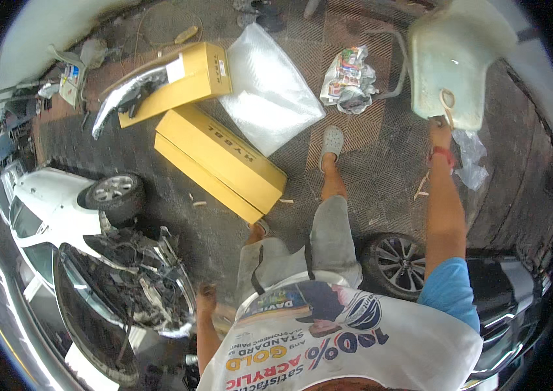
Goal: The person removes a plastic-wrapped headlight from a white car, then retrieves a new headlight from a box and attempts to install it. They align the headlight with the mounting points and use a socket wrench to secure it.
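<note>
My right arm, with a red band at the wrist, stretches far forward. Its hand [441, 129] is at the near edge of a pale green plastic chair [468, 49], fingers curled in around something small and dark that I cannot make out. Just beyond the fingertips, a tan ring-shaped loop [447, 99] lies against the chair. My left hand [206, 298] hangs low by my left side, blurred, its fingers not clear. Crumpled clear plastic [470, 159] lies on the floor beside my right wrist.
Two yellow cardboard boxes [218, 163] lie ahead, one with a wrapped car part [127, 94] sticking out. Bubble wrap [270, 88] and crumpled newspaper [349, 81] are farther off. To the left stands a white car [58, 195] with its front stripped; a black car [504, 280] is at right.
</note>
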The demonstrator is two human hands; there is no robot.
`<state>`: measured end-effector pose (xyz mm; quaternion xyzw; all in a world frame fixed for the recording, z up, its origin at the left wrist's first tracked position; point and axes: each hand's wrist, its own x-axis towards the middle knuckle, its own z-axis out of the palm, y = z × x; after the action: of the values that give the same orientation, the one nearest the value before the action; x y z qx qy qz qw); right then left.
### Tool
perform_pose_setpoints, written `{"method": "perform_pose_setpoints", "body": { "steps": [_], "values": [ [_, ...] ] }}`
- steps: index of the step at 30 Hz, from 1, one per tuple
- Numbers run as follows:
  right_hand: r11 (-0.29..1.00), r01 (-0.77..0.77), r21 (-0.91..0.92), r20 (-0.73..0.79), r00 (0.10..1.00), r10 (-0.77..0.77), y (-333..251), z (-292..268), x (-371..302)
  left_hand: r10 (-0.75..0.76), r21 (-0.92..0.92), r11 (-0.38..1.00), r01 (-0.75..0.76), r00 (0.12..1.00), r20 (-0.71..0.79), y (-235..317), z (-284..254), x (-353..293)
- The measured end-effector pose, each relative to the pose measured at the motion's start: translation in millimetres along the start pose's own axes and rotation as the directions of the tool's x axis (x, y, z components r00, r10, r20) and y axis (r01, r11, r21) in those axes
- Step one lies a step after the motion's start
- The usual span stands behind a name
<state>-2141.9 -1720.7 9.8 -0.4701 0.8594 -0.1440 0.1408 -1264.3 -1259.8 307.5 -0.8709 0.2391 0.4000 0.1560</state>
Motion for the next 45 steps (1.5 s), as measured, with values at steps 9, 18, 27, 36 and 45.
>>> {"method": "perform_pose_setpoints", "body": {
  "steps": [9, 18, 27, 36, 45],
  "values": [
    [0.986, -0.038, -0.159, 0.255, 0.964, 0.078, 92.9, 95.7, 236.6, 0.388, 0.020, 0.921, -0.390, 0.919, 0.078, 488.3, -6.8, -128.4],
    [0.943, -0.223, -0.246, 0.342, 0.891, 0.300, 147.3, 146.9, 288.2, 0.236, 0.106, 0.964, -0.243, 0.969, 0.075, 442.4, 4.9, -101.3],
    [0.846, -0.267, -0.462, 0.143, 0.919, 0.368, 39.6, 72.0, 243.1, -0.018, -0.003, 1.000, 0.018, 0.999, 0.029, 293.0, 15.8, -91.3],
    [0.735, 0.439, -0.517, 0.363, 0.890, -0.277, -151.5, 16.5, 46.1, -0.096, -0.373, 0.927, 0.021, 0.978, -0.183, 166.5, -31.3, 40.5],
    [0.706, 0.377, -0.600, 0.403, 0.904, -0.140, -154.0, -80.9, -412.7, 0.206, -0.475, 0.812, -0.339, 0.928, -0.310, 227.8, -296.4, 500.8]
  ]
}}
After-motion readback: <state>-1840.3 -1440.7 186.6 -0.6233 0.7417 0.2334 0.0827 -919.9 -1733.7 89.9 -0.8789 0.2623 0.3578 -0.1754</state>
